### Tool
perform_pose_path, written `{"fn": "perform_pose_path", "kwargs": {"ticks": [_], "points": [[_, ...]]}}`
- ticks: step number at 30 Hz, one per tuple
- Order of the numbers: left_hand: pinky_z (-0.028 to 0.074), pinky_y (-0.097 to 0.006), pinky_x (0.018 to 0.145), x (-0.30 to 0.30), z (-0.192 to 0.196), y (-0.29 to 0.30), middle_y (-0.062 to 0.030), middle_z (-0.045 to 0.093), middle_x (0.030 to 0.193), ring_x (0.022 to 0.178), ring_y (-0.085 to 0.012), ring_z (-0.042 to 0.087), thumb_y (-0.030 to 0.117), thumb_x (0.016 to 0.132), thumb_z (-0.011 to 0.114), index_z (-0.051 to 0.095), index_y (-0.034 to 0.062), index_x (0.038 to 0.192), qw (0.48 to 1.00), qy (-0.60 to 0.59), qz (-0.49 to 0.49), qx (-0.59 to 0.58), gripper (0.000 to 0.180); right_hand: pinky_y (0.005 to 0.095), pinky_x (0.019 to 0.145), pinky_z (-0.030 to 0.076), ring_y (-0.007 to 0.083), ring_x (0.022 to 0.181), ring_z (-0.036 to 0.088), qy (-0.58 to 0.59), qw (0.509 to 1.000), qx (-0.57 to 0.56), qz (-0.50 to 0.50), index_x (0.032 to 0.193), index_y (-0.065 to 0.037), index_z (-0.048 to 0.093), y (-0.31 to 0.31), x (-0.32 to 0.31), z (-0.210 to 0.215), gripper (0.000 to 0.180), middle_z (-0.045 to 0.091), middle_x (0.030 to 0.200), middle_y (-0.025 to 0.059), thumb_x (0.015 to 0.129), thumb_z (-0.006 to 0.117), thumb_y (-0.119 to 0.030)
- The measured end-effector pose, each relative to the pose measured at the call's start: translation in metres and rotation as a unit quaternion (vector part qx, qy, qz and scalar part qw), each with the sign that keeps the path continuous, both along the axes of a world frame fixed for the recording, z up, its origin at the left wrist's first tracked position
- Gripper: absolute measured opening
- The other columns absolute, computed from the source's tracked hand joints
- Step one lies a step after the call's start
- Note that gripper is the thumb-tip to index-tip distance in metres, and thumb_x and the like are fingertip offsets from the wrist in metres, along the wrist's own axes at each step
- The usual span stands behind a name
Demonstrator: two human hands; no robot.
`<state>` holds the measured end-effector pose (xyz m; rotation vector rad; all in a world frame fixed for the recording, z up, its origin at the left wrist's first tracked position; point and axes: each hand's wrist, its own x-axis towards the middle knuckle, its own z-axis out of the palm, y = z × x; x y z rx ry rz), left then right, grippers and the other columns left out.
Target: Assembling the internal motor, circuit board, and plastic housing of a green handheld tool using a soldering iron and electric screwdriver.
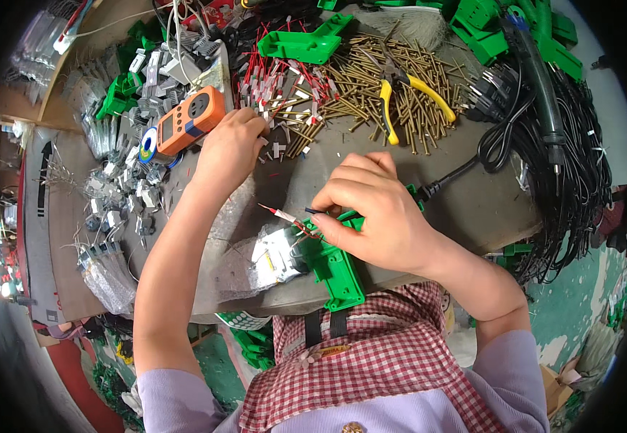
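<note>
My right hand [375, 209] presses on a green plastic housing [335, 263] at the near edge of the bench and pinches a thin red and white wire [285, 216] that sticks out to the left. A black cord [447, 182] runs from the housing to the right. My left hand [233, 148] reaches forward into a heap of red wires with white and metal ends [281, 79], its fingers curled among them; whether it grips one is hidden. An orange hand-held tester [191, 119] lies just left of that hand.
Brass pins [393, 83] lie in a heap with yellow-handled pliers [404, 90] on top. Green plastic parts [306, 45] sit at the back, black cables [566, 166] hang at the right, small metal parts [115, 195] cover the left, and a clear bag [108, 278] lies near the edge.
</note>
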<state>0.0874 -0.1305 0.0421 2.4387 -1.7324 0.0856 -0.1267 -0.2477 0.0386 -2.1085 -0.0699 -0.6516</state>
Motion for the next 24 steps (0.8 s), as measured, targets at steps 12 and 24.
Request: {"fn": "perform_pose_path", "kwargs": {"ticks": [12, 24], "points": [[0.049, -0.036, 0.077, 0.006, 0.007, 0.009, -0.0102, 0.061, 0.089, 0.088, -0.0266, 0.06, 0.008, 0.076, 0.067, 0.062, 0.0031, 0.084, 0.998, -0.007, -0.062, -0.024, 0.011, 0.0374, 0.081, 0.032, 0.0188, 0.077, 0.053, 0.034, 0.999, 0.034, 0.0, 0.076, -0.008, 0.058, 0.005, -0.006, 0.002, 0.013, 0.057, 0.073, 0.0012, 0.078, 0.066, -0.019], [0.05, -0.023, 0.071, -0.063, 0.043, 0.037, -0.0044, 0.067, 0.089, 0.079, -0.0086, 0.061, 0.006, 0.085, 0.067, 0.066, -0.0013, 0.1, 0.831, 0.526, 0.095, -0.154, 0.017, 0.0354, 0.078, 0.036, 0.0201, 0.075, 0.057, 0.075, 0.995, 0.06, -0.017, 0.077, -0.006, 0.059, 0.002, -0.002, 0.0, 0.014, 0.061, 0.073, 0.0032, 0.079, 0.066, -0.019]]}}
